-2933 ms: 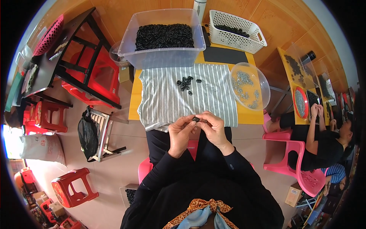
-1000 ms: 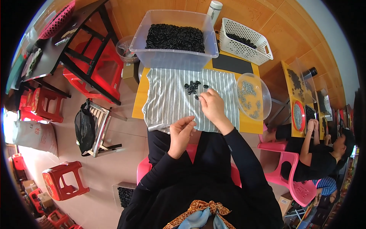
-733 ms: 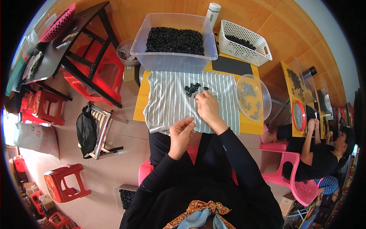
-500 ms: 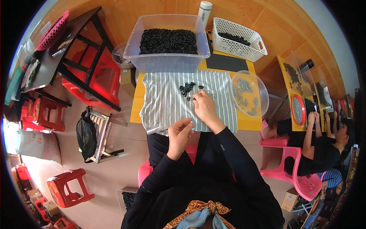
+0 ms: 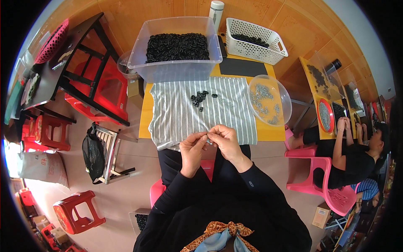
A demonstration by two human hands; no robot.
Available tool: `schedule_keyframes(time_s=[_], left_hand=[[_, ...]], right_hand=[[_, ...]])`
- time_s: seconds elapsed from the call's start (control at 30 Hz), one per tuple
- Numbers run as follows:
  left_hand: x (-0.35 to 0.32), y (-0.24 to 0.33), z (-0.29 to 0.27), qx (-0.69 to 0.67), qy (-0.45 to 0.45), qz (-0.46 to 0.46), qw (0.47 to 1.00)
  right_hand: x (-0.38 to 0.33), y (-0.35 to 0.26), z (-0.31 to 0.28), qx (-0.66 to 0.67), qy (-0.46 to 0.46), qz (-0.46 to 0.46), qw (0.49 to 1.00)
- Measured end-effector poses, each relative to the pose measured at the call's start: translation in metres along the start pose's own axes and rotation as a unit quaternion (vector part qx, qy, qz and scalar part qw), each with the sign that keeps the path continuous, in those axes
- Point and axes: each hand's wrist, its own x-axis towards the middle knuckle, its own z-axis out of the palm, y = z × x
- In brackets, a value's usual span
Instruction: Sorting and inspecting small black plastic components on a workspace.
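My left hand (image 5: 193,152) and my right hand (image 5: 225,143) meet above the near edge of a grey-and-white striped cloth (image 5: 172,119). Thumbs and forefingers of both are pinched together, fingertips touching. Something tiny and pale shows between them, too small to name. Beyond my hands, a little heap of black oval pieces (image 5: 199,99) lies on the cloth. One separate black piece (image 5: 214,95) sits just right of the heap. Small silvery metal parts (image 5: 263,93) are scattered in a clear round tray (image 5: 288,103) at the cloth's right side.
Behind the cloth stands a clear plastic bin (image 5: 176,71) filled with black pieces. A white perforated basket (image 5: 252,49) and a white bottle (image 5: 215,17) are at the back of the yellow table (image 5: 268,135). At the right, another person (image 5: 350,155) sits at a second table.
My right hand has drawn back from the black heap to my left hand, and their fingertips now meet. The view has shifted slightly.
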Motion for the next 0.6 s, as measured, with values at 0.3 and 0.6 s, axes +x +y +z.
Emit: schedule_keyframes(time_s=[0.3,0.6], left_hand=[[-0.002,0.007,0.004,-0.002,0.008,-0.011,1.0],[0.0,0.011,-0.002,0.007,0.018,0.005,1.0]], right_hand=[[0.089,-0.023,-0.041,-0.519,0.081,-0.328,0.786],[0.105,-0.019,-0.026,-0.721,-0.004,-0.335,0.607]])
